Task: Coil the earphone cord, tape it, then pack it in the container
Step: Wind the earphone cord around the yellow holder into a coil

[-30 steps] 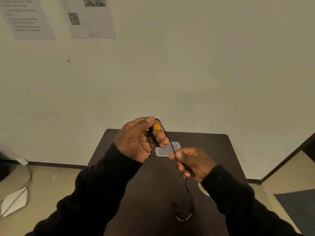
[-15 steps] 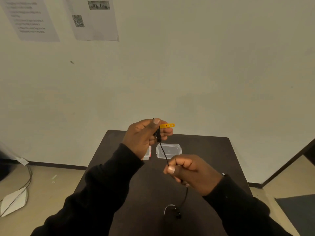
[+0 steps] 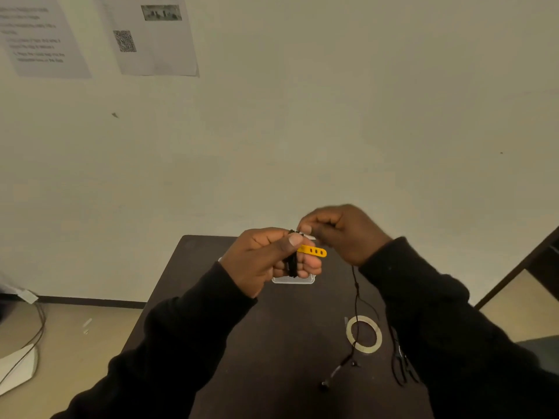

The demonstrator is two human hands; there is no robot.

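My left hand (image 3: 266,258) is closed around a small coil of black earphone cord (image 3: 292,263), wound over its fingers, with a yellow strap (image 3: 313,251) sticking out to the right. My right hand (image 3: 341,232) sits just above and to the right, pinching the cord near the coil. The loose cord (image 3: 356,300) hangs down from it to the dark table (image 3: 272,343), ending in an earbud (image 3: 325,384). A clear plastic container (image 3: 295,280) lies on the table, mostly hidden under my left hand. A roll of clear tape (image 3: 364,334) lies flat at the right.
Scissors (image 3: 400,367) lie by my right sleeve on the table's right side. The table stands against a plain wall with paper sheets (image 3: 151,34) taped high up. Cables and a white object (image 3: 18,367) lie on the floor at the left.
My right hand has risen from below the left hand to above and right of it, carrying the cord up over the coil. The earbud end has been dragged along the table.
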